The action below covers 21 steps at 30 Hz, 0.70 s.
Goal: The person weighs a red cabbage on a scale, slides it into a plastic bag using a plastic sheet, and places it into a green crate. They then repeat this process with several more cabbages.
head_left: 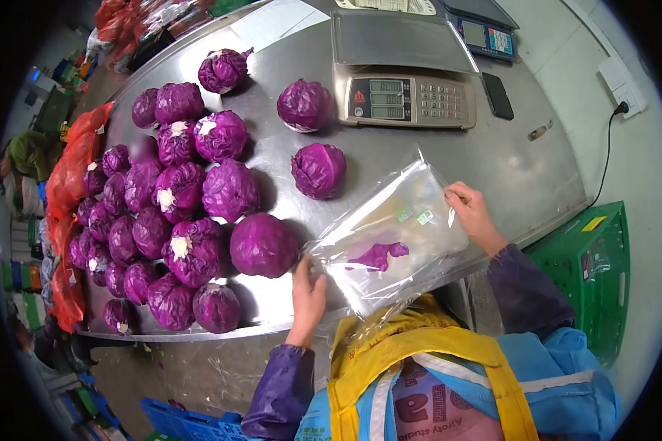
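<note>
A sheaf of clear plastic bags [419, 242] lies at the table's front edge, with small green-and-white labels showing on it. My right hand [477, 214] pinches the bags' right edge between thumb and fingers. At their left edge, my left hand [309, 294] has its thumb and fingers closed on the plastic. A torn purple leaf piece [379, 257] shows within the bags' outline. Just beyond my left fingertips sits a large red cabbage [263, 245]. Two more, a red cabbage [318, 170] and another red cabbage [304, 106], stand farther back.
Several red cabbages [180, 191] are heaped on the left of the metal table [537, 165]. A digital scale [404, 101] stands at the back, with a phone [498, 95] beside it. Orange mesh sacks [77, 169] line the left edge. A green crate [585, 275] is at right.
</note>
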{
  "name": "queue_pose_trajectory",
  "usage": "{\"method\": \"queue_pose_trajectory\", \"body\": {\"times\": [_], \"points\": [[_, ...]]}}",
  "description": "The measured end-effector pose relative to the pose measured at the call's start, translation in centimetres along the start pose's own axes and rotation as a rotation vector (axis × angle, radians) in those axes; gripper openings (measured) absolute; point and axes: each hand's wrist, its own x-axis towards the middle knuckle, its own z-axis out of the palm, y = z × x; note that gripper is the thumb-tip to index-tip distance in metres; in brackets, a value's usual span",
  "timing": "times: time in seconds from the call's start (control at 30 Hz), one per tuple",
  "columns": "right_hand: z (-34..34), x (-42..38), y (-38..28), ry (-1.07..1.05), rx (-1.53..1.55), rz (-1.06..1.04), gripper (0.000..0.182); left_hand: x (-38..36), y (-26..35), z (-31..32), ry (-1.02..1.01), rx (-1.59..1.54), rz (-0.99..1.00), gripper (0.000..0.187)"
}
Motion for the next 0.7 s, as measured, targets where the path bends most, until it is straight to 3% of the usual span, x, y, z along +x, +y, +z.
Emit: {"method": "queue_pose_trajectory", "body": {"times": [0.03, 0.1, 0.2, 0.33, 0.4, 0.57, 0.7], "points": [[-0.3, 0.1, 0.7, 0.000, 0.000, -0.008, 0.016, 0.7, 0.2, 0.7, -0.002, -0.035, 0.000, 0.051], [-0.6, -0.3, 1.5, -0.086, 0.291, 0.271, 0.023, 1.7, 1.0, 1.8, -0.002, -0.069, -0.001, 0.052], [-0.3, -1.2, 1.2, -0.063, 0.475, 0.379, 0.035, 2.8, 1.8, 2.5, -0.009, -0.130, 0.044, 0.050], [-0.8, -0.8, 2.0, -0.183, 0.459, 0.279, 0.043, 3.1, 3.7, 2.0, -0.041, -0.255, -0.072, 0.045], [-0.9, -1.0, 0.8, -0.188, 0.538, 0.106, 0.045, 3.2, 4.1, 2.0, -0.046, -0.321, -0.095, 0.043], [-3.1, -1.5, -0.4, -0.339, 0.560, 0.198, 0.044, 2.7, 5.7, 1.7, -0.083, -0.345, -0.175, 0.046], [-3.7, -1.9, -0.7, -0.386, 0.604, 0.173, 0.041, 2.1, 4.9, 1.9, -0.065, -0.508, -0.107, 0.045]]}}
